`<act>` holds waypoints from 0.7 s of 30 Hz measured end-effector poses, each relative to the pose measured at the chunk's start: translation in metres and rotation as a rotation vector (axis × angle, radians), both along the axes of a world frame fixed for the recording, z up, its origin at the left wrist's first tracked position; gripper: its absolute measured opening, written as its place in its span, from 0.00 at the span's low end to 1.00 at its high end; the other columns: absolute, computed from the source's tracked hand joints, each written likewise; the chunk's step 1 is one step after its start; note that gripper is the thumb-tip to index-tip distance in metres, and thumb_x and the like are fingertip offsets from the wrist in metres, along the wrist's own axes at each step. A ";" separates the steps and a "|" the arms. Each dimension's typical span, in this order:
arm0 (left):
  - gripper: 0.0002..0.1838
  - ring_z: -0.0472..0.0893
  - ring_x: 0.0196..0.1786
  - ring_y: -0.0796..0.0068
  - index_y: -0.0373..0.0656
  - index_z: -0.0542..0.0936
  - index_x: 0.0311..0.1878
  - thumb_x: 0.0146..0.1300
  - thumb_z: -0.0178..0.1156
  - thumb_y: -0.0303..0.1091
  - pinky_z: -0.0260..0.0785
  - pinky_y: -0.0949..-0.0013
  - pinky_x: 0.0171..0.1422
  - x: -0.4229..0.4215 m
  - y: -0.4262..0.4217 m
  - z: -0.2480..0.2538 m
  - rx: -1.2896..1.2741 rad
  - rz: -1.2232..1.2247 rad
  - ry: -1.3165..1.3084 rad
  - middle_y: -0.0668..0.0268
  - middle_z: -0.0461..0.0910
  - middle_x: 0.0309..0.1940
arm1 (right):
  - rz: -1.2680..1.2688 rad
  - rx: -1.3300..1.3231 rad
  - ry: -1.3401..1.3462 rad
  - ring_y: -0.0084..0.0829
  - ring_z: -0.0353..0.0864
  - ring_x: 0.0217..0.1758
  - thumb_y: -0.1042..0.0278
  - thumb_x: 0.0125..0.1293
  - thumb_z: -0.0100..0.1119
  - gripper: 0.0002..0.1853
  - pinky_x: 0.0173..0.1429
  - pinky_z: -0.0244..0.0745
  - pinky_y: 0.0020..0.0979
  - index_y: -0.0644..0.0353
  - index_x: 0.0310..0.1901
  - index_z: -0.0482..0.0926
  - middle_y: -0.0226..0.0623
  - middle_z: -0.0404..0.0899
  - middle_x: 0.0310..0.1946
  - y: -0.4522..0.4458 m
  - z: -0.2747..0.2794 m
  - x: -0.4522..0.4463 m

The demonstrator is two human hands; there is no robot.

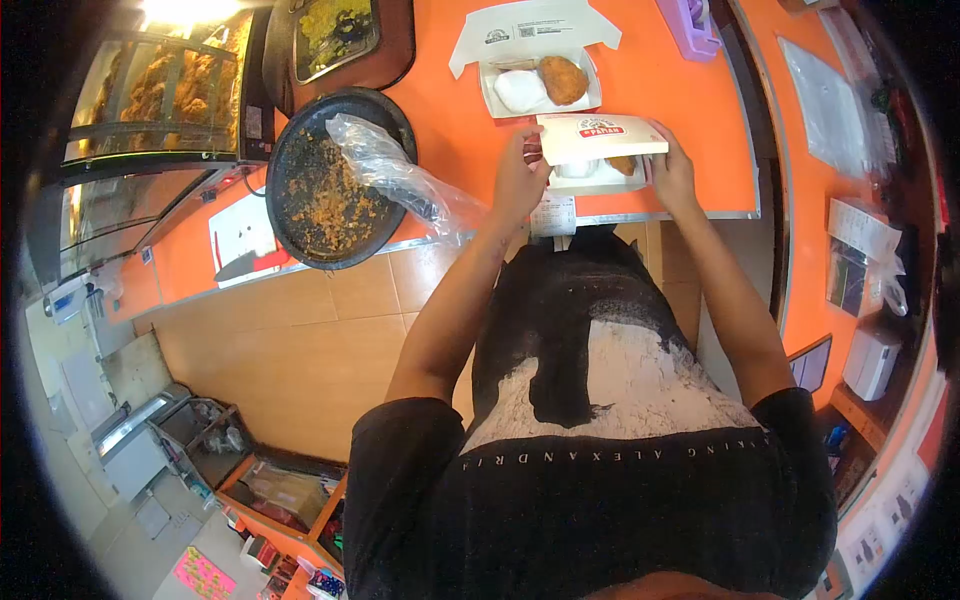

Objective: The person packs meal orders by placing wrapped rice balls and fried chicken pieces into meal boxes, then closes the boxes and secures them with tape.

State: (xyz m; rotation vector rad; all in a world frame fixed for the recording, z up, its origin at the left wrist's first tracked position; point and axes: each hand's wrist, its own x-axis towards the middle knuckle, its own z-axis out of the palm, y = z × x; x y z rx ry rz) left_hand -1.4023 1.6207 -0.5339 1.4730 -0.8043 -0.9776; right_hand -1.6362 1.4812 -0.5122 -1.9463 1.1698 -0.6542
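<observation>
A cardboard food box [596, 146] with a red printed label sits at the front edge of the orange counter [450, 60], its lid lowered partway. Through the gap at its front I see something white and a piece of brown fried food. My left hand [522, 178] grips the box's left side, and my right hand [674, 172] has its fingers round the right end of the lid. Just behind stands a second food box [488, 88], lid laid back. In it are a white wrapped bundle [521, 91] and a piece of fried chicken [563, 80].
Left of me a round black tray [300, 215] with brown crumbs overhangs the counter edge, a clear plastic bag [400, 178] across it. A knife [250, 264] with a red handle lies beside it. A glass display case [150, 95] stands far left; a purple tape dispenser [688, 30] is at back right.
</observation>
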 end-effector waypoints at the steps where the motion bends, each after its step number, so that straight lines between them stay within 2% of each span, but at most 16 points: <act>1: 0.25 0.82 0.52 0.67 0.39 0.69 0.65 0.66 0.61 0.19 0.80 0.65 0.52 0.001 -0.003 -0.011 -0.002 0.001 -0.001 0.56 0.76 0.56 | 0.002 0.016 -0.012 0.45 0.82 0.61 0.66 0.78 0.50 0.21 0.64 0.75 0.40 0.58 0.69 0.71 0.54 0.81 0.57 0.000 -0.002 -0.001; 3: 0.22 0.83 0.52 0.68 0.38 0.69 0.64 0.68 0.60 0.20 0.79 0.67 0.51 0.000 -0.009 -0.029 -0.190 0.055 -0.092 0.56 0.77 0.57 | 0.005 0.030 -0.024 0.46 0.83 0.60 0.66 0.78 0.50 0.21 0.62 0.76 0.40 0.56 0.70 0.71 0.54 0.81 0.57 0.001 -0.006 -0.001; 5: 0.22 0.83 0.52 0.66 0.38 0.70 0.64 0.68 0.60 0.19 0.79 0.66 0.52 -0.002 -0.008 0.003 -0.111 0.054 -0.009 0.55 0.77 0.56 | 0.018 -0.082 0.034 0.46 0.86 0.53 0.67 0.78 0.51 0.21 0.57 0.79 0.40 0.51 0.70 0.71 0.53 0.83 0.53 0.001 -0.008 -0.002; 6: 0.21 0.83 0.53 0.64 0.39 0.71 0.64 0.69 0.59 0.19 0.80 0.65 0.52 -0.003 -0.008 0.013 -0.031 0.049 0.074 0.53 0.77 0.56 | 0.019 -0.082 0.034 0.46 0.86 0.53 0.67 0.78 0.51 0.21 0.57 0.79 0.40 0.51 0.70 0.71 0.53 0.83 0.53 0.001 -0.006 -0.002; 8: 0.20 0.83 0.53 0.64 0.39 0.71 0.63 0.69 0.58 0.19 0.80 0.65 0.52 -0.001 -0.012 0.007 -0.068 0.060 0.032 0.53 0.77 0.56 | -0.017 0.011 0.129 0.33 0.83 0.58 0.67 0.80 0.50 0.20 0.61 0.77 0.34 0.54 0.71 0.71 0.47 0.83 0.57 0.003 -0.002 -0.003; 11: 0.18 0.84 0.52 0.65 0.38 0.72 0.62 0.71 0.58 0.21 0.80 0.66 0.52 0.002 -0.017 0.002 -0.104 0.064 -0.010 0.54 0.76 0.58 | 0.031 -0.059 0.067 0.31 0.83 0.57 0.70 0.79 0.52 0.21 0.60 0.77 0.33 0.53 0.71 0.71 0.46 0.82 0.58 0.008 0.004 -0.002; 13: 0.17 0.84 0.50 0.67 0.36 0.73 0.62 0.72 0.57 0.23 0.79 0.66 0.53 0.003 -0.019 0.003 -0.101 0.059 -0.006 0.54 0.76 0.58 | 0.036 -0.017 0.054 0.29 0.83 0.58 0.72 0.78 0.52 0.22 0.60 0.77 0.32 0.53 0.71 0.71 0.45 0.82 0.59 0.005 0.004 -0.003; 15: 0.17 0.85 0.48 0.66 0.38 0.75 0.62 0.71 0.58 0.22 0.79 0.66 0.55 0.003 -0.020 0.003 -0.183 0.113 -0.199 0.54 0.78 0.56 | 0.040 0.026 0.042 0.28 0.82 0.58 0.73 0.78 0.53 0.22 0.59 0.77 0.31 0.53 0.71 0.72 0.44 0.81 0.61 0.005 0.007 -0.003; 16: 0.17 0.85 0.48 0.66 0.38 0.75 0.62 0.71 0.58 0.22 0.79 0.66 0.55 0.004 -0.019 0.003 -0.183 0.111 -0.200 0.54 0.78 0.56 | 0.039 0.058 0.073 0.27 0.82 0.58 0.74 0.77 0.52 0.21 0.59 0.77 0.30 0.54 0.70 0.72 0.43 0.80 0.62 0.006 0.010 -0.004; 18: 0.18 0.84 0.55 0.63 0.38 0.77 0.62 0.69 0.59 0.21 0.79 0.64 0.59 0.007 -0.016 0.001 -0.128 0.021 -0.173 0.51 0.74 0.62 | 0.037 0.091 0.103 0.26 0.81 0.58 0.74 0.77 0.52 0.21 0.59 0.77 0.29 0.54 0.70 0.73 0.43 0.80 0.62 0.007 0.008 -0.005; 19: 0.18 0.84 0.55 0.63 0.38 0.77 0.62 0.69 0.59 0.21 0.79 0.64 0.59 0.008 -0.014 -0.001 -0.128 0.021 -0.175 0.51 0.74 0.62 | 0.055 0.046 0.017 0.27 0.81 0.59 0.75 0.77 0.53 0.21 0.60 0.78 0.30 0.56 0.69 0.73 0.44 0.79 0.63 0.007 0.004 -0.007; 21: 0.24 0.80 0.64 0.59 0.39 0.76 0.65 0.66 0.60 0.18 0.79 0.65 0.61 0.009 -0.008 -0.006 -0.136 -0.095 -0.038 0.47 0.68 0.70 | 0.076 0.003 -0.071 0.29 0.80 0.61 0.75 0.76 0.54 0.21 0.60 0.78 0.30 0.57 0.69 0.74 0.45 0.77 0.64 0.008 0.002 -0.008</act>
